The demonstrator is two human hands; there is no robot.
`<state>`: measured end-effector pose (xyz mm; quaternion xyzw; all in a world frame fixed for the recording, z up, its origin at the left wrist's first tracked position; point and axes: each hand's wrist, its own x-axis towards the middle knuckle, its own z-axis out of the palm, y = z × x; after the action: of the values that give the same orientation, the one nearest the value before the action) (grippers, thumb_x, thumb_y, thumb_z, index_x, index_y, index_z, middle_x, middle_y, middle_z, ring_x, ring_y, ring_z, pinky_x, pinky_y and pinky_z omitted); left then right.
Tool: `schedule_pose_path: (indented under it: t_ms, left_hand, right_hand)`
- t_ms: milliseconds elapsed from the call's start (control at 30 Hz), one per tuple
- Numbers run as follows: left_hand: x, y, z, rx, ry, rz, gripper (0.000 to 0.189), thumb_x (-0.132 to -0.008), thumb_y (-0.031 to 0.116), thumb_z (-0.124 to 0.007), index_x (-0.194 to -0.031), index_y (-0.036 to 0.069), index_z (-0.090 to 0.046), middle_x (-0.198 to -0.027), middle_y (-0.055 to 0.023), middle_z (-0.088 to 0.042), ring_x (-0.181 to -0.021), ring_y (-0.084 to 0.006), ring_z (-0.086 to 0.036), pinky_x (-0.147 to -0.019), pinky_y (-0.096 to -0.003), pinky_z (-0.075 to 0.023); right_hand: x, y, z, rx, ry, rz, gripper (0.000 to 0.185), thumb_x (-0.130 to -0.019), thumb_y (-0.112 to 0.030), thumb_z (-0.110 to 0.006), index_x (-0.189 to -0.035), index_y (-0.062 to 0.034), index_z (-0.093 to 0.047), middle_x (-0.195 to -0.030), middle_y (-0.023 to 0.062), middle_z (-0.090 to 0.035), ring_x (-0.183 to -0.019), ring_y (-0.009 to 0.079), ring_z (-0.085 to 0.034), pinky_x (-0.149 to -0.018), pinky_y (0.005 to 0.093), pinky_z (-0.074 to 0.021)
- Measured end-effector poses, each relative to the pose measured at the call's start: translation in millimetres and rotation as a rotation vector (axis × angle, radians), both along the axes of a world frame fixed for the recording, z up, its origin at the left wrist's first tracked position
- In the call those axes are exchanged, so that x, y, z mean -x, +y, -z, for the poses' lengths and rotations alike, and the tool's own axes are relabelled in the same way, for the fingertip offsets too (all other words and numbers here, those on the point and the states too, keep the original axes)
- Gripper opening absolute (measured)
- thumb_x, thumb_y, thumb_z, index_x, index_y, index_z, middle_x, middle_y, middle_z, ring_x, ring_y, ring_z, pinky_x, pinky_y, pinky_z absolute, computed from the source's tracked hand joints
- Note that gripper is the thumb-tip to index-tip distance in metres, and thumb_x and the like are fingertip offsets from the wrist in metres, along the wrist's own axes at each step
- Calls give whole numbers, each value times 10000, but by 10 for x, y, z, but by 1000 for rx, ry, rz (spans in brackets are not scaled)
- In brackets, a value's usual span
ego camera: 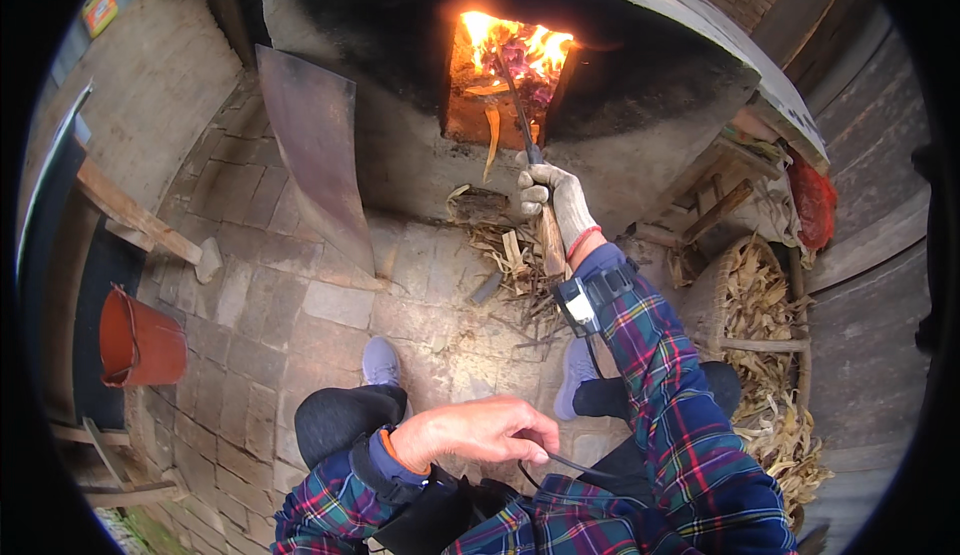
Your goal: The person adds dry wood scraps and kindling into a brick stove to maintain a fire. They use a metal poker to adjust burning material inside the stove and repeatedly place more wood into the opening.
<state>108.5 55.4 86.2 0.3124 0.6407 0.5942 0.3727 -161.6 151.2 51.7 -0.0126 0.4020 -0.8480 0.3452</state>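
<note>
My right hand point(553, 193), in a whitish work glove with a red cuff edge, grips a wooden-handled metal poker point(518, 109). The poker's rod reaches into the square mouth of a masonry stove point(420, 172), where a fire point(525, 49) burns with bright flames. A split stick of wood point(492, 131) juts down out of the opening. My left hand point(480, 431), ungloved, is low in front of my lap, with thumb and fingers closed on a thin black cable point(574, 466). A device is strapped to my right wrist.
A curved metal sheet point(319, 150) leans at the stove's left. Kindling point(525, 262) and a short log point(478, 205) lie on the brick floor below the mouth. A red bucket point(142, 341) lies left. Right, a wicker basket point(709, 292) holds dry corn husks point(754, 285), beside a red mesh bag point(810, 202).
</note>
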Motion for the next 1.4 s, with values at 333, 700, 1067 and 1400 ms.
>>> schedule_pose_path:
  t_ms: [333, 700, 1067, 1400]
  left_hand:
    - [-59, 32, 7, -37, 28, -2, 220, -944, 210, -652, -1078, 35, -660, -893, -73, -713, -834, -172, -668, -758, -335, -511]
    - [-74, 3, 6, -24, 49, 19, 214, -965, 215, -631, -1080, 36, -654, -898, -79, -701, -822, -182, -655, -743, -340, -503]
    - [-25, -11, 0, -42, 31, -2, 228, -963, 229, -627, -1077, 33, -650, -880, -101, -707, -803, -221, -665, -729, -352, -503]
    - [-82, 27, 32, -33, 57, 21, 229, -952, 222, -641, -1080, 32, -654, -897, -88, -719, -833, -194, -679, -742, -339, -508]
  right_hand:
    - [-1163, 435, -48, -383, 138, 211, 430, -832, -1, -551, -1262, 7, -540, -692, 42, -559, -465, 114, -515, -399, 291, -498]
    - [-1418, 298, 563, -378, 51, 351, 288, -830, 12, -579, -1115, -26, -608, -712, 76, -602, -442, 139, -519, -382, 316, -519]
    - [-443, -109, 484, -464, 223, 309, 461, -812, 15, -564, -1271, -12, -587, -690, 65, -593, -452, 120, -512, -400, 288, -470]
    - [-1209, 544, 344, -577, 240, 234, 632, -818, 7, -568, -1442, -51, -483, -703, 44, -594, -453, 108, -508, -420, 279, -489]
